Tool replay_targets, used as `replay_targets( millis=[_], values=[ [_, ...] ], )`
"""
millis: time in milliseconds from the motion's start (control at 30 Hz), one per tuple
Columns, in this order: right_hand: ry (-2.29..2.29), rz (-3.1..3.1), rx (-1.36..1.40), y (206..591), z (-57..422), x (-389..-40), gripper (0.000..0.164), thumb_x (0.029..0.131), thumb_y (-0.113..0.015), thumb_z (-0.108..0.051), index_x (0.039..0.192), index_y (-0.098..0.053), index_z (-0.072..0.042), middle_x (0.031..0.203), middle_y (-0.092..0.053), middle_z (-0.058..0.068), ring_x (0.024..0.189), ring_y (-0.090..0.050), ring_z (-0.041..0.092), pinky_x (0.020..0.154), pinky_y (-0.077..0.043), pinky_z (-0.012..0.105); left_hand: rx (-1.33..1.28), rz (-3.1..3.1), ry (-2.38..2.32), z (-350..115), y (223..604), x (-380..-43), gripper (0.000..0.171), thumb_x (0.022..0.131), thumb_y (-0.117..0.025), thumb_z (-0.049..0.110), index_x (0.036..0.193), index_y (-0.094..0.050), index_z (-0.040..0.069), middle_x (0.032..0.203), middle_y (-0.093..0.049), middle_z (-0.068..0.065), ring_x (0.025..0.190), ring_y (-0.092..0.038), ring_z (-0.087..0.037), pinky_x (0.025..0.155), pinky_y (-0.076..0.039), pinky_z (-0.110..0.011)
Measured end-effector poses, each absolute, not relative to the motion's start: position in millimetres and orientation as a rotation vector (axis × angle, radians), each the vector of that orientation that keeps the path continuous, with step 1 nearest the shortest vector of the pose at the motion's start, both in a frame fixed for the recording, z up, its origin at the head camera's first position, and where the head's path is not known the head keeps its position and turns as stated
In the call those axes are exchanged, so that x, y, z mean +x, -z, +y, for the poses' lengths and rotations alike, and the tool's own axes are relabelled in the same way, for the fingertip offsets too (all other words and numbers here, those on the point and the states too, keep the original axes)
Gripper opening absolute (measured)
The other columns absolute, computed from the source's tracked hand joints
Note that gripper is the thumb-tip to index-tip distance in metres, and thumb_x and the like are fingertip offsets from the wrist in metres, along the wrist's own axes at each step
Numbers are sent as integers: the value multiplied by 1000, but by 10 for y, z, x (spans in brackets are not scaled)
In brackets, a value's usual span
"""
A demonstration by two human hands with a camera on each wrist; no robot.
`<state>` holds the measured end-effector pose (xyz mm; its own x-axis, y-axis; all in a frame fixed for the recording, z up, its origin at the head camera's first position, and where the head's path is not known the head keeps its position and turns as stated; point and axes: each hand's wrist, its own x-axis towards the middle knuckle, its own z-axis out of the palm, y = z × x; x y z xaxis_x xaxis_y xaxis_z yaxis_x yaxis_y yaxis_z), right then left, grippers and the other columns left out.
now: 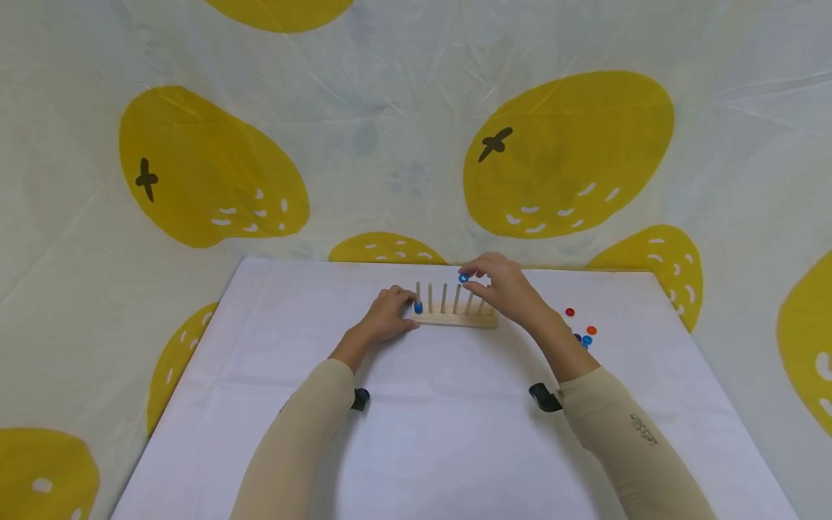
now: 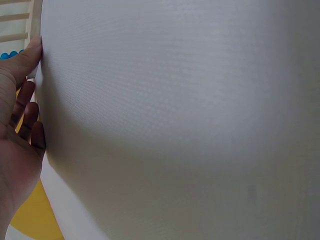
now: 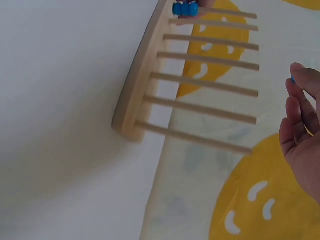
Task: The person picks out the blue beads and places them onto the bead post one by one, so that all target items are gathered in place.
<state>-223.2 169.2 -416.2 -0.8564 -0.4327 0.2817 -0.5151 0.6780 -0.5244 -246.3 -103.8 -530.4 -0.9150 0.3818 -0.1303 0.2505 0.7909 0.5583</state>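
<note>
A wooden peg rack [image 1: 458, 320], with a row of several upright pegs, stands near the far edge of the table. Blue beads [image 1: 418, 308] are stacked low on its leftmost peg; the right wrist view shows them side by side [image 3: 185, 9]. My left hand [image 1: 388, 316] grips the rack's left end, thumb at the front and fingers reaching behind. Between thumb and fingertips, my right hand [image 1: 507, 287] pinches a blue bead [image 1: 464, 278] above the pegs near the rack's middle. In the right wrist view this bead is mostly hidden by the fingers.
Right of the rack lie loose beads: a red bead [image 1: 570, 312], an orange bead [image 1: 591, 330], blue beads [image 1: 587, 339] and a dark bead [image 1: 577, 337], partly behind the right forearm. A white cloth [image 1: 448, 448] covers the table. A lemon-patterned curtain [image 1: 390, 144] hangs behind.
</note>
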Motion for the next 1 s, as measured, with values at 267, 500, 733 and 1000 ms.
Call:
replay_targets(
  millis=[267,500,733,1000],
  values=[
    [-977,-2762,823,4245,1435,-2353,23,94,-77,-15,115,-75,-8,110,-76,5,100,-66,25,92,-55,44,503,2741,-795,-1042,5320,-2477,56,90,-82,33,140,-61,16,135,-57,-6,126,-48,-25,114,-40,-42],
    [-1014,-2798,861,4314,1259,-2425,21,95,-75,-16,114,-74,-7,110,-75,8,100,-66,26,93,-56,46,547,2759,-784,-1063,5320,-2479,56,89,-83,32,138,-61,14,133,-57,-7,125,-50,-28,112,-41,-43],
    [-998,-2804,880,4289,1101,-2473,21,95,-75,-16,114,-75,-6,108,-75,8,99,-66,26,92,-56,44,563,2758,-787,-1070,5320,-2481,57,90,-82,33,138,-61,12,134,-57,-8,125,-49,-29,111,-41,-44],
    [-956,-2840,877,4331,939,-2510,20,95,-76,-15,113,-77,-6,105,-77,7,99,-67,28,89,-55,40,548,2765,-786,-1075,5332,-2495,58,89,-82,34,139,-61,13,133,-57,-6,121,-49,-26,108,-43,-42]
  ],
)
